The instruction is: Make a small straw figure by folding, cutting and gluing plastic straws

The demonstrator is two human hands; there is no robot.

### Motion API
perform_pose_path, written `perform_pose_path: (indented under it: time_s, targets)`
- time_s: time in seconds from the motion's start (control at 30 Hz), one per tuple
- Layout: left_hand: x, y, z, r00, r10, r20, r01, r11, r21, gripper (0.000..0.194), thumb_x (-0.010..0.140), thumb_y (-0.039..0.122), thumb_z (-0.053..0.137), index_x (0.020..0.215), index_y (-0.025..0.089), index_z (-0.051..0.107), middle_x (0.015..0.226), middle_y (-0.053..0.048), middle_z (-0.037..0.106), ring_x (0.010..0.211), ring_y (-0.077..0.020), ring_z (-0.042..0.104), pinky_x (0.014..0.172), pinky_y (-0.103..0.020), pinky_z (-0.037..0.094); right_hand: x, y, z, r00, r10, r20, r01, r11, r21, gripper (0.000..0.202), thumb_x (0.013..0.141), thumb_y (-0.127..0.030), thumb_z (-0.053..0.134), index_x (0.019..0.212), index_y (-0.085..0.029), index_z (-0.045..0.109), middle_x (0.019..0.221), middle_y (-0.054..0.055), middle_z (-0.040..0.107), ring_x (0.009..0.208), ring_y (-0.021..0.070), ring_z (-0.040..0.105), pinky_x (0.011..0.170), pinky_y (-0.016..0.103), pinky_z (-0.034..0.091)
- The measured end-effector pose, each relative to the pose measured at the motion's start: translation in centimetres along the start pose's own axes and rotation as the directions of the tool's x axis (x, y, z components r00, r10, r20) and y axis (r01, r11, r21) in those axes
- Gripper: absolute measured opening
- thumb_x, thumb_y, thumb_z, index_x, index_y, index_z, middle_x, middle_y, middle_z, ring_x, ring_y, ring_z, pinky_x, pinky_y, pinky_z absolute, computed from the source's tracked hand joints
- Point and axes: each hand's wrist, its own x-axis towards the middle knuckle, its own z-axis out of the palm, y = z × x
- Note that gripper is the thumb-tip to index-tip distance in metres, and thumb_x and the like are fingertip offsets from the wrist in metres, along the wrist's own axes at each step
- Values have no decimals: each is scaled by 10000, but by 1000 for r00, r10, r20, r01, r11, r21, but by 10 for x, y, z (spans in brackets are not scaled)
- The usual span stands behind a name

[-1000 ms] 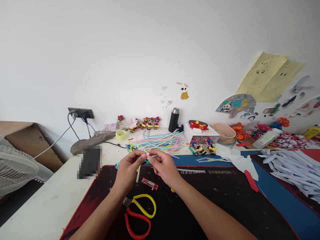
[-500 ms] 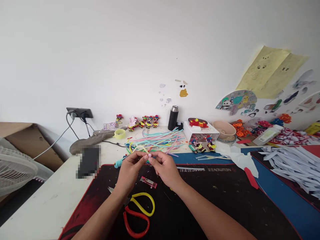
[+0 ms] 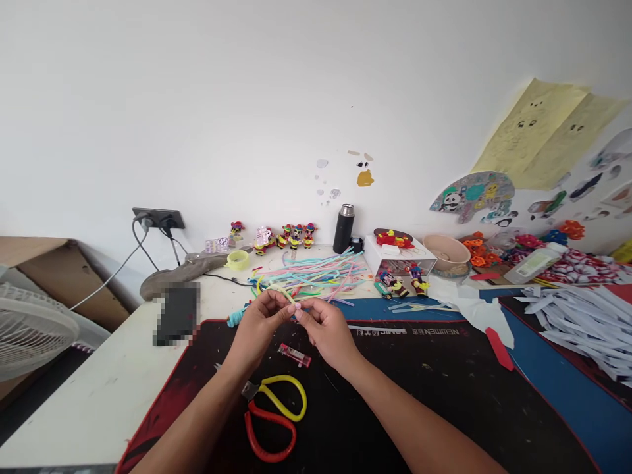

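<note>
My left hand [image 3: 257,327] has its thumb and fingers pinched on a thin pale yellow strip [image 3: 284,291], which bends up and back over the fingers. My right hand [image 3: 328,330] meets it fingertip to fingertip, closed on the strip's near end; the exact grip is hidden. Both hands are above a black mat [image 3: 419,395]. Below them lies a small red-and-clear case [image 3: 295,355]. Scissors [image 3: 251,390] with one yellow and one red handle rest nearer to me, partly under my left forearm.
Behind the hands lies a pile of coloured strips [image 3: 316,271]. A black flask [image 3: 344,228], a white box [image 3: 395,257] and small figures [image 3: 296,236] line the wall. Paper strips [image 3: 577,329] heap at the right; a fan [image 3: 34,329] stands left.
The view has shifted slightly. My fingertips have drawn closer together around the strip, and the pale round spot between them no longer shows clearly. The scissors and case lie still.
</note>
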Motion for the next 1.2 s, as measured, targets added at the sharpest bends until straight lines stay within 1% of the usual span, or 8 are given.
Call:
perform_pose_path:
  time_s: [0.07, 0.17, 0.27, 0.43, 0.67, 0.9, 1.07, 1.2]
  targets:
    - [0, -1, -1, 999, -30, 10, 30, 999, -14, 379, 685, 426, 915, 811, 189, 647, 788, 14, 637, 747, -150, 574, 708, -258, 467, 0, 2, 0, 1000, 9, 1, -9, 1000, 21, 342, 898, -505, 680, 967, -170, 681, 535, -77, 468, 420, 87, 387, 427, 229, 283]
    - [0, -3, -2, 996, -70, 56, 69, 998, 6, 344, 731, 448, 882, 852, 177, 707, 838, -14, 668, 785, -159, 585, 729, -262, 471, 0, 5, 1, 1000, 28, 3, -28, 997, 68, 365, 888, -526, 692, 971, -171, 678, 533, -78, 471, 409, 82, 369, 413, 225, 269]
    - [-1, -5, -2, 995, -69, 77, 69, 998, 4, 317, 758, 451, 860, 873, 177, 750, 859, -26, 679, 806, -163, 582, 739, -261, 463, 1, 9, 2, 998, 55, 18, -57, 991, 119, 395, 877, -554, 703, 979, -173, 673, 550, -73, 493, 397, 75, 345, 392, 221, 250]
    - [-2, -7, 1, 999, -47, 26, 48, 998, -33, 310, 710, 446, 889, 786, 178, 753, 799, -27, 687, 769, -171, 582, 733, -278, 472, 0, 12, 3, 997, 72, 24, -75, 981, 177, 421, 860, -585, 719, 955, -180, 661, 542, -86, 462, 381, 66, 319, 374, 218, 234]
    - [-3, -7, 3, 999, -38, -18, 37, 998, -42, 296, 665, 428, 913, 775, 188, 780, 779, -32, 738, 786, -194, 628, 756, -293, 490, -3, 12, 2, 997, 75, 29, -79, 982, 170, 444, 855, -611, 719, 951, -183, 653, 525, -102, 409, 389, 67, 315, 378, 216, 240]
    - [-2, -16, 3, 997, -29, -65, 29, 1000, 4, 341, 654, 448, 911, 816, 180, 775, 806, -40, 751, 811, -219, 654, 790, -327, 501, -4, 16, 6, 996, 84, -13, -81, 986, 147, 431, 855, -610, 715, 898, -191, 621, 510, -112, 372, 394, 65, 272, 388, 224, 202]
    - [-3, -21, 4, 998, -23, -62, 24, 1000, 11, 342, 676, 452, 898, 827, 178, 761, 819, -44, 756, 840, -231, 663, 830, -341, 501, -4, 20, 11, 994, 89, -57, -80, 987, 137, 430, 857, -608, 710, 900, -191, 616, 505, -113, 377, 397, 67, 265, 396, 223, 194]
    - [-6, -19, 2, 999, 0, -33, 0, 1000, 6, 323, 732, 450, 875, 868, 182, 756, 864, -32, 734, 795, -196, 639, 779, -312, 508, -4, 18, 9, 994, 109, -27, -102, 977, 188, 449, 843, -614, 723, 911, -185, 609, 499, -108, 419, 384, 67, 297, 385, 221, 219]
